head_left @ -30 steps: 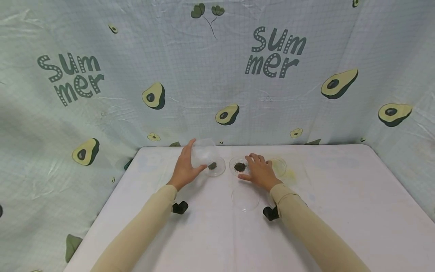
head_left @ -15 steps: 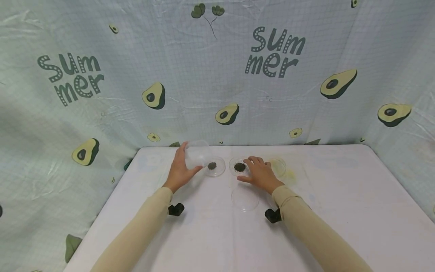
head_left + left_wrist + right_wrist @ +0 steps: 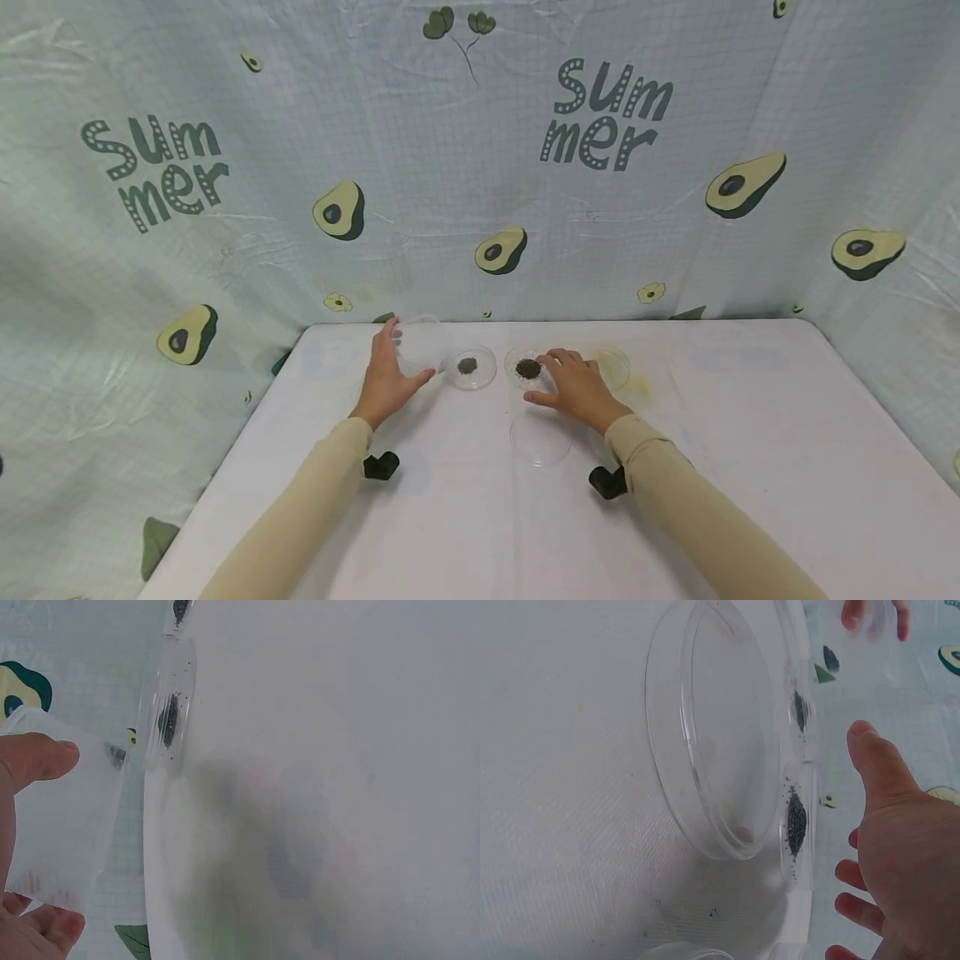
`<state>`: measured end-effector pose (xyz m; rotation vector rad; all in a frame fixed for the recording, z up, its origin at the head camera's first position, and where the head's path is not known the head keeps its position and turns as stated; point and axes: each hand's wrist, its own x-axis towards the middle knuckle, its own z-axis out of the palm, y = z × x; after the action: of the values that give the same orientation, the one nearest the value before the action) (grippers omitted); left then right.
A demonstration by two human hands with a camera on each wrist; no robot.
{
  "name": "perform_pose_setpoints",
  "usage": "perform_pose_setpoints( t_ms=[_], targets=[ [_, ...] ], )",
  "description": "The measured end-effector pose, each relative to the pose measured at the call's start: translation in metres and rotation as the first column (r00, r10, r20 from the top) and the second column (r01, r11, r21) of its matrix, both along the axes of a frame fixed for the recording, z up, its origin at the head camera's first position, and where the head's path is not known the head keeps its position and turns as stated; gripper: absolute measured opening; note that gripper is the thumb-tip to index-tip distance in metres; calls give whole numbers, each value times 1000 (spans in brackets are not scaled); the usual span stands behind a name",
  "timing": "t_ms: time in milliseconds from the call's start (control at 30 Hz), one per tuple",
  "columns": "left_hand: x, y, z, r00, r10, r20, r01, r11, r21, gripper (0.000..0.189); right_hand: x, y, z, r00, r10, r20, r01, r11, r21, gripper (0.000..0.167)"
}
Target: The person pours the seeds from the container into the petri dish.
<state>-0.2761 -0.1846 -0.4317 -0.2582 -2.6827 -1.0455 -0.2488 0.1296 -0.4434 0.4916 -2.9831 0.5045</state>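
Observation:
My left hand (image 3: pixel 381 379) holds a see-through plastic container (image 3: pixel 67 825) across its width, thumb on one side and fingers on the other; its exact kind is unclear. Dark grains (image 3: pixel 114 755) gather in one corner of it. Right of that hand a clear petri dish (image 3: pixel 487 379) bears a small heap of dark grains (image 3: pixel 467 366). Beside it stands a second petri dish (image 3: pixel 512 381) with a similar heap (image 3: pixel 528 369). My right hand (image 3: pixel 577 385) hovers over that dish's right side, thumb and fingers spread; the right wrist view shows nothing in its grasp.
Nearer to me lies a clear dish (image 3: pixel 540 446) without grains. Another clear dish (image 3: pixel 615 371) sits behind the right hand, near a yellow stain (image 3: pixel 640 385). The white table (image 3: pixel 450 517) ends at a printed cloth (image 3: pixel 420 167) behind. Black wrist mounts (image 3: pixel 381 466) show below both sleeves.
My left hand has moved left and slightly towards me with the container, away from the left dish. The right hand has shifted slightly towards me. The dishes stay where they were.

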Motion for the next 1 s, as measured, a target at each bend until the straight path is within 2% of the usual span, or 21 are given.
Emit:
perform_pose_setpoints(
  t_ms=[433,700,1000],
  targets=[
    [3,-9,-3,997,24,78,-26,999,26,102,8,1,4,1000,16,-20,-16,1000,-22,73],
    [0,-13,-8,983,36,178,-40,999,18,102,13,4,4,999,40,-23,-40,999,19,74],
    [-4,-17,-13,972,51,231,-52,999,-1,105,18,5,2,997,68,-39,-68,998,12,74]
  ],
)
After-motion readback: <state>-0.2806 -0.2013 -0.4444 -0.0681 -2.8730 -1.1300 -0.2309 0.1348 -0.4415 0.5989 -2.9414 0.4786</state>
